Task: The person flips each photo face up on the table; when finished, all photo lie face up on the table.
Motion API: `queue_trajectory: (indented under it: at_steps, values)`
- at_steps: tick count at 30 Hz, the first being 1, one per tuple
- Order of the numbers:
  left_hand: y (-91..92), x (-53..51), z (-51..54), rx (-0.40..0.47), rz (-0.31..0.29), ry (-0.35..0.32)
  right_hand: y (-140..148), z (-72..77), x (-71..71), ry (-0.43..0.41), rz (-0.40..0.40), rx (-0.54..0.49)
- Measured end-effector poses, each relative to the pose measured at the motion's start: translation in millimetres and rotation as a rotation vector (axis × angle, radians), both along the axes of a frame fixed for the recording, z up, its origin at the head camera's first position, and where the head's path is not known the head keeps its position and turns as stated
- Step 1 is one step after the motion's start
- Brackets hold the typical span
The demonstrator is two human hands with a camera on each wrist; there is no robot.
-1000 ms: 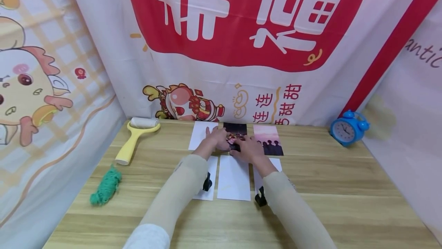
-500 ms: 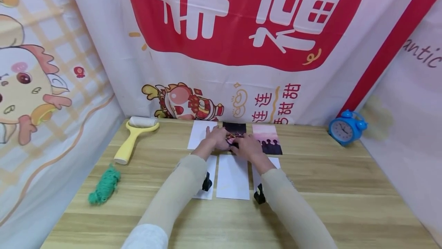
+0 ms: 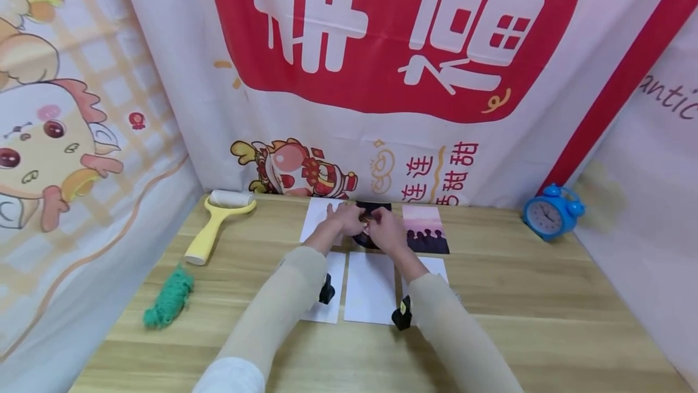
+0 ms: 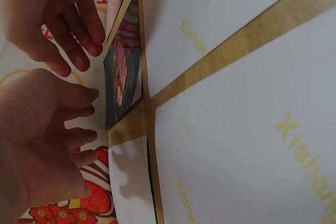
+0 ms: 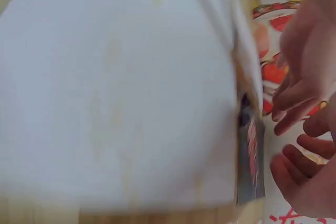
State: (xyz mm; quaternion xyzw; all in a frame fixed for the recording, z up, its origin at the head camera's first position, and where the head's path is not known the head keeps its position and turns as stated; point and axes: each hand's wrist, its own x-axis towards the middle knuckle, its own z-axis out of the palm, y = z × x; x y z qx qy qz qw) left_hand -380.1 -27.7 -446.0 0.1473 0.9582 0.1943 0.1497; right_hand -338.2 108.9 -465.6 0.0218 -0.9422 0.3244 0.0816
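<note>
Left hand (image 3: pixel 345 218) and right hand (image 3: pixel 388 231) are hovering, fingers loosely curved and empty, by a glossy print (image 4: pixel 124 77). Rectangular white sheets (image 4: pixel 226 150) are bearing yellow "Xisheng" lettering.

The head view looks forward and down from high above the worktop (image 3: pixel 545 296), facing the cloth (image 3: pixel 382 99). Both wrist views sit close in, turned sideways in opposite directions. All three share the hands (image 3: pixel 343 218) (image 3: pixel 388 232) and dark card (image 4: pixel 124 77).
</note>
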Motion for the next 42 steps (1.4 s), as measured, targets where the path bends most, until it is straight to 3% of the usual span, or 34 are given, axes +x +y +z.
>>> queue_trajectory:
  at_steps: [3, 8, 10, 16, 24, 33, 42]
  values:
    - [-7.0, -5.4, -2.5, -0.01, 0.052, 0.009, -11.4, 3.8, 2.5, -0.136, -0.045, -0.303]
    - [-26.6, -14.9, -10.1, -0.05, 0.116, 0.0, -30.6, 9.9, 5.9, -0.415, -0.02, -0.847]
    - [-34.8, -16.2, -12.8, -0.061, 0.125, -0.01, -35.9, 10.8, 7.2, -0.475, -0.017, -0.976]
    - [-52.1, -15.2, -20.2, -0.052, 0.092, -0.054, -44.3, 10.4, 9.6, -0.544, -0.041, -1.046]
    - [-68.6, -9.8, -23.7, -0.098, 0.032, -0.061, -48.0, 16.9, 2.1, -0.617, -0.053, -1.156]
    - [-76.3, -8.7, -22.5, -0.086, 0.034, -0.021, -40.0, 27.8, -1.6, -0.711, -0.007, -1.209]
    - [-81.7, -9.6, -22.3, -0.069, 0.047, -0.049, -41.0, 26.2, -3.7, -0.758, -0.02, -1.27]
